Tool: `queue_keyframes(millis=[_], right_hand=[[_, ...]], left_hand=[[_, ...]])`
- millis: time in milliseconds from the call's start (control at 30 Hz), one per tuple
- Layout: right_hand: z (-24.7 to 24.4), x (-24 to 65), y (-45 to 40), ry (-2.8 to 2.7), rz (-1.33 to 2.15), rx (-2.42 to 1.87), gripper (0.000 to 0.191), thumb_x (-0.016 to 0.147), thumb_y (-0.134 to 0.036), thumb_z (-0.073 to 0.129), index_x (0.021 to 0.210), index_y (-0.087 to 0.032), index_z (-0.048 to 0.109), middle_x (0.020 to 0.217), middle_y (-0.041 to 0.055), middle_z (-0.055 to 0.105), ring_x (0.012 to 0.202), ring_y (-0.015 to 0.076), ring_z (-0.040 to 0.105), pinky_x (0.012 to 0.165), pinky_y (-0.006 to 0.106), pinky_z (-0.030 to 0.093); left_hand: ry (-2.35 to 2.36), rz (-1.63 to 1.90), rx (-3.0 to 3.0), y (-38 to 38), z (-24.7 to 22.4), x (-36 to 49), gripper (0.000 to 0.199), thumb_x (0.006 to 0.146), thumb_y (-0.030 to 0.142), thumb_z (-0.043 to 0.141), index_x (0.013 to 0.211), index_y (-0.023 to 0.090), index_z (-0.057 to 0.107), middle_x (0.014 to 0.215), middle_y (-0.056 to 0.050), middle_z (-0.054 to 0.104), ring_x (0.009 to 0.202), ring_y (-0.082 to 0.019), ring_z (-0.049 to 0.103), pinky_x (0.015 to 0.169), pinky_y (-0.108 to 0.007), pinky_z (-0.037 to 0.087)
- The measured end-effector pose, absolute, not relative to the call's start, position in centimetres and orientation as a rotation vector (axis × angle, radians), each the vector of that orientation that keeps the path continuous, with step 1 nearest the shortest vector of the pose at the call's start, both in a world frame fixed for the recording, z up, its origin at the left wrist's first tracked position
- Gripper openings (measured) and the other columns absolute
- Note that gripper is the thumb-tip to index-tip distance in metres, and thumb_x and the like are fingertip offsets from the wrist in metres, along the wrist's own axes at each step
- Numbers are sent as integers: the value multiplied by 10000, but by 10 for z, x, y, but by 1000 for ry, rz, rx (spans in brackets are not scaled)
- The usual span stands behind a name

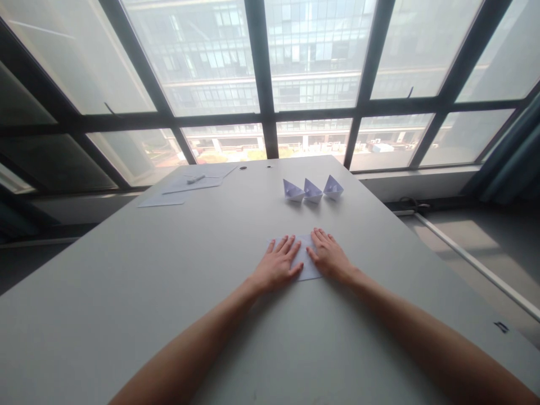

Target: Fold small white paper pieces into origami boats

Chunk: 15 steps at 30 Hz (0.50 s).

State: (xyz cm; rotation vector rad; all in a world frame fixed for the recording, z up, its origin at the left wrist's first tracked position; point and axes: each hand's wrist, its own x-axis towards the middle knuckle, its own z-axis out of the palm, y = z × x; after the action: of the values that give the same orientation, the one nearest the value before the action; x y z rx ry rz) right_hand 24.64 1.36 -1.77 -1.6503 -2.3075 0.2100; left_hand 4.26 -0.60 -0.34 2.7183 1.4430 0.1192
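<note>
A small sheet of white paper (309, 271) lies flat on the white table (169, 315), partly hidden under my hands. My left hand (278, 264) rests on its left side, palm down with the fingers spread. Over its right side my right hand (329, 256) lies flat, fingers stretched forward and the thumb apart. Beyond the hands stand three folded paper boats, the left boat (293, 192), the middle boat (313, 192) and the right boat (333, 188), in a row. The left and middle ones are close together; a gap separates the right one.
Several white paper sheets (164, 199) lie at the table's far left, with a pale marker-like object (196, 179) on top. A dark round spot (243, 167) shows near the far edge. Large windows (312, 56) rise behind the table. A small dark mark (501, 327) is near the right edge.
</note>
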Motion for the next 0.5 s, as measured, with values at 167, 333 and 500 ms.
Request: queue_keyframes(millis=[167, 333, 500], right_hand=[[-17, 250, 15, -2243, 196, -1661, 585, 966, -353, 418, 1470, -57, 388, 1552, 189, 345, 1458, 282, 260, 1190, 451, 165], [-16, 255, 19, -2179, 161, -1630, 471, 947, -288, 454, 1364, -81, 516, 1465, 182, 473, 1391, 291, 367, 1162, 434, 242], [-17, 256, 21, -2086, 128, -1517, 415, 896, -223, 517, 1291, -108, 571, 1317, 168, 580, 1254, 274, 490, 1108, 388, 338]], left_hand=[[1434, 107, 2698, -6, 1, 42, 677, 982, 576, 282, 1554, 218, 229, 1630, -85, 178, 1504, -264, 129, 1202, -504, 97], [1439, 128, 2679, -5, 7, 39, 657, 942, 577, 391, 1511, 257, 315, 1610, -75, 256, 1485, -266, 204, 1189, -509, 171], [1478, 189, 2677, -7, 7, 41, 606, 916, 515, 463, 1465, 272, 380, 1584, -61, 320, 1464, -263, 254, 1189, -493, 197]])
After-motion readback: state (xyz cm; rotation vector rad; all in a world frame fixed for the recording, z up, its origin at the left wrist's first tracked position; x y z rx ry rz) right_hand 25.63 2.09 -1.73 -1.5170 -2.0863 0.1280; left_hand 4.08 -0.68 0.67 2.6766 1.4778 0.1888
